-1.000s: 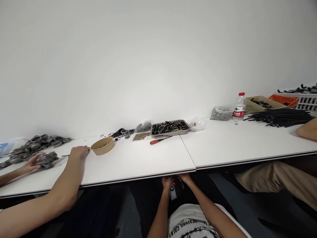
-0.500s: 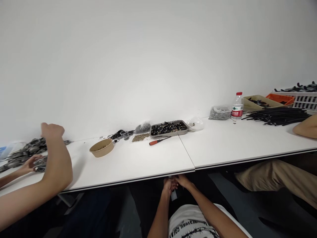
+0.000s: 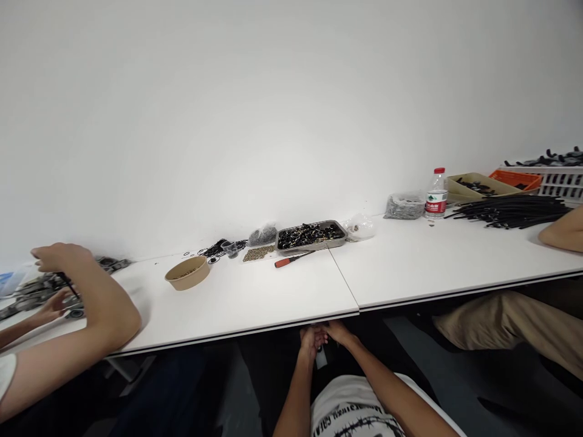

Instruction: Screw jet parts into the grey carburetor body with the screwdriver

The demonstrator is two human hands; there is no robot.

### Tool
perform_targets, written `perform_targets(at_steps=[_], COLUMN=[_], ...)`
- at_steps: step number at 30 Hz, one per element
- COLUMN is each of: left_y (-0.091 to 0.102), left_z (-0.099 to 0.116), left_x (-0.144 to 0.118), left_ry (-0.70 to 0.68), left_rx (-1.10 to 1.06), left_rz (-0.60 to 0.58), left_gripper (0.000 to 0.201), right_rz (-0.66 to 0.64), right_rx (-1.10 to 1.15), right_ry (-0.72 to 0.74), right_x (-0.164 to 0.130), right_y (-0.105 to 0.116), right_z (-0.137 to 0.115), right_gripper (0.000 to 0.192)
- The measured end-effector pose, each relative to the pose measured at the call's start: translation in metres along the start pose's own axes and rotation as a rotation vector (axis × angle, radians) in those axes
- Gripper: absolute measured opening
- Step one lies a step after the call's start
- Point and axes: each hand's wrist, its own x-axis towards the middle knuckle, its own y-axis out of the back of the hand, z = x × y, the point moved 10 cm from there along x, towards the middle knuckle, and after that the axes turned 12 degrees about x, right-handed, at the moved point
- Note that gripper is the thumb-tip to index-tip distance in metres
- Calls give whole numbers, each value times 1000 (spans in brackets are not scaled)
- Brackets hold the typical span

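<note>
My left hand (image 3: 312,338) and my right hand (image 3: 337,332) meet in my lap, just below the front edge of the white table (image 3: 273,297). The fingers of both are curled in toward each other. A small dark and pale bit shows beneath them, too small to name, and what they hold is hidden. On the table above lie a screwdriver (image 3: 286,261) with a red handle and a metal tray (image 3: 334,244) heaped with small black and brass-coloured parts. Neither hand touches these.
To the left are a cardboard bowl (image 3: 187,282), brass pieces (image 3: 259,254), black rings (image 3: 218,247) and a co-worker's arm (image 3: 100,309). To the right stand a bottle (image 3: 436,203), black tubes (image 3: 510,212), bins (image 3: 464,197) and another person's elbow (image 3: 562,233).
The co-worker's raised hand at left has moved left and down, with a dark thin tool now showing below it. My own hands have stayed almost still under the table edge.
</note>
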Motion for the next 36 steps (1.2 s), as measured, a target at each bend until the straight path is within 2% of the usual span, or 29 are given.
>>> perform_targets(at_steps=[4, 10, 15, 19, 21, 25, 29, 36], left_y=[-4, 1, 3, 8, 15, 25, 18, -3], left_z=[-3, 0, 6, 12, 12, 8, 4, 4], left_x=[-1, -1, -3, -4, -3, -1, 1, -2], left_ry=[55, 21, -41, -76, -63, 6, 64, 50], left_rx=[88, 105, 43, -37, -75, -147, -177, -187], left_rz=[-50, 0, 48, 88, 125, 171, 112, 30], left_gripper=[26, 27, 19, 12, 14, 19, 29, 28], right_rz=[-21, -25, -16, -17, -27, -59, -116, -229], right_rx=[1, 29, 63, 89, 104, 142, 191, 296], right_ry=[-10, -16, -34, -79, -106, -129, -133, -199], right_x=[-6, -12, -13, -12, -11, -10, -9, -12], right_y=[0, 2, 4, 1, -2, -7, -15, -36], right_z=[-4, -15, -18, -12, -8, -2, 0, 7], right_gripper=[32, 32, 35, 29, 27, 35, 37, 49])
